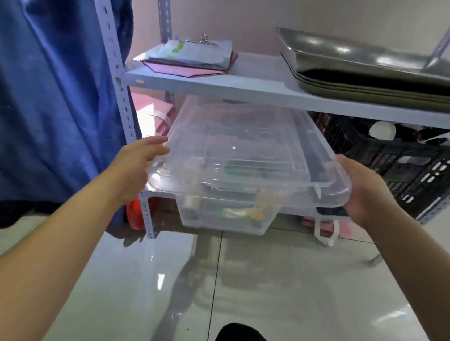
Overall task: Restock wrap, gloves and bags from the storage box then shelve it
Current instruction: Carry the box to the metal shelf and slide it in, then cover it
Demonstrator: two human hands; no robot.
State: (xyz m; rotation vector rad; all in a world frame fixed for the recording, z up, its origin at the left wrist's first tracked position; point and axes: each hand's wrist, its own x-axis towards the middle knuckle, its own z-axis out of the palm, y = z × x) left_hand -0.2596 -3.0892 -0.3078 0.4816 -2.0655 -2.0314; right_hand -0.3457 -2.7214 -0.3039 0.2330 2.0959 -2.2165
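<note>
Head view: outstretched left hand (138, 161) and right hand (360, 190) grip the lidded storage box (235, 171), fingers clamped on its ends, at the shelf (254, 90).

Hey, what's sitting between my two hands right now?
In the head view, the clear lidded storage box lies between them, half on the lower shelf. The left hand and right hand each grip one end.
</note>
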